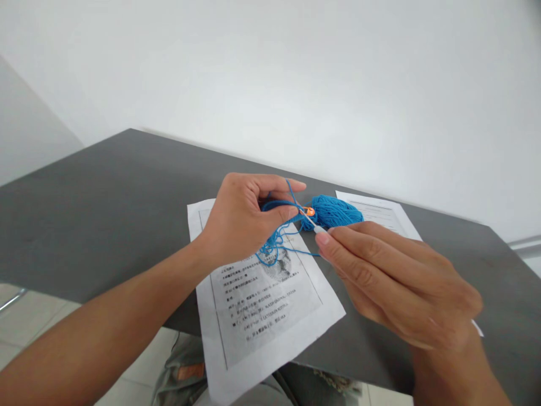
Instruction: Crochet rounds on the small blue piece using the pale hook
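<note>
My left hand is closed in a pinch on a small piece of blue crochet work, with blue yarn strands running over its index finger and hanging below. My right hand holds a white crochet hook between its fingertips, its tip at the work next to a small orange stitch marker. Just behind the hands, a ball of blue yarn lies on the dark grey table.
A printed sheet of paper lies under my hands and hangs over the table's near edge. A second sheet lies behind the yarn ball. A white wall stands behind the table; tiled floor shows below left.
</note>
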The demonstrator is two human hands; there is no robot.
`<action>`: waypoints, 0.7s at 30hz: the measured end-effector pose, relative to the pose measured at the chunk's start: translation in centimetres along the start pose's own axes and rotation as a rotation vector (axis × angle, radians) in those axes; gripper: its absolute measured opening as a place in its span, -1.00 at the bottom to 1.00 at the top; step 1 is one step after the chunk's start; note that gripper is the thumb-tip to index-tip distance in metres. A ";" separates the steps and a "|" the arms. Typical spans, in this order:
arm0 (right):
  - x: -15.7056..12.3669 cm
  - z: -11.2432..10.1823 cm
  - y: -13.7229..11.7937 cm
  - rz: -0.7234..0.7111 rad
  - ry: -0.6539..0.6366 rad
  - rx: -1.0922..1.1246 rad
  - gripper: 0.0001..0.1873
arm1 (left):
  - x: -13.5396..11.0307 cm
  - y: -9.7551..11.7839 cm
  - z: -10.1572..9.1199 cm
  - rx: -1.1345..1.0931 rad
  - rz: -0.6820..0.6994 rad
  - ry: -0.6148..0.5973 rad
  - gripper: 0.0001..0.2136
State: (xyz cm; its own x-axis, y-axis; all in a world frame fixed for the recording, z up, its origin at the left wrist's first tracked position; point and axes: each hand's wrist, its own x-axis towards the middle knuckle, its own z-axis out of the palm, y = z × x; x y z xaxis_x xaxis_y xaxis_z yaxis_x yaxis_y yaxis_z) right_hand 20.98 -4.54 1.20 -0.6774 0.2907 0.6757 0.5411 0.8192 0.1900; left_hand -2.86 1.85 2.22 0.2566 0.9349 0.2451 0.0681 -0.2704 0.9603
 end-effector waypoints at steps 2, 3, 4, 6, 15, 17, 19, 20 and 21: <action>0.0 -0.1 -0.1 -0.004 -0.010 -0.032 -0.47 | 0.0 0.0 0.2 -0.003 0.016 0.000 -0.85; 0.1 -0.1 -0.1 -0.008 -0.013 -0.041 -0.52 | 0.0 -0.1 0.2 -0.007 0.023 -0.001 -0.89; 0.2 -0.2 -0.2 -0.013 -0.010 -0.045 -0.56 | 0.0 -0.1 0.2 -0.006 0.028 -0.005 -0.92; 0.7 -0.4 -0.4 0.001 0.003 -0.040 -0.62 | 0.0 -0.1 0.1 0.023 0.043 -0.021 -0.91; 1.7 -1.2 -0.5 0.275 0.155 0.205 -0.64 | 0.6 -0.6 -1.1 0.057 0.128 -0.194 -0.79; 1.4 -0.9 -0.4 0.428 0.207 0.350 -0.63 | 0.7 -0.7 -1.2 0.027 0.139 -0.201 -0.78; 1.2 -0.2 -0.2 0.618 0.282 0.619 -0.70 | 0.7 -0.7 -1.3 0.001 0.121 -0.198 -0.79; 1.1 0.3 -0.1 0.708 0.328 0.784 -0.77 | 0.7 -0.7 -1.3 -0.013 0.105 -0.186 -0.81; 1.1 0.8 0.1 0.828 0.370 0.954 -0.85 | 0.6 -0.7 -1.3 -0.032 0.091 -0.173 -0.82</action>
State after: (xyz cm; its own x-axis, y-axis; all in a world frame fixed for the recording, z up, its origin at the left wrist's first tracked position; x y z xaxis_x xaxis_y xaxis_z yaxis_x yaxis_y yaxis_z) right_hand 19.83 -3.74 1.38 -0.0597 0.8450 0.5314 0.0620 0.5344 -0.8429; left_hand -3.99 2.92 1.91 0.4221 0.8529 0.3071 0.0068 -0.3417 0.9398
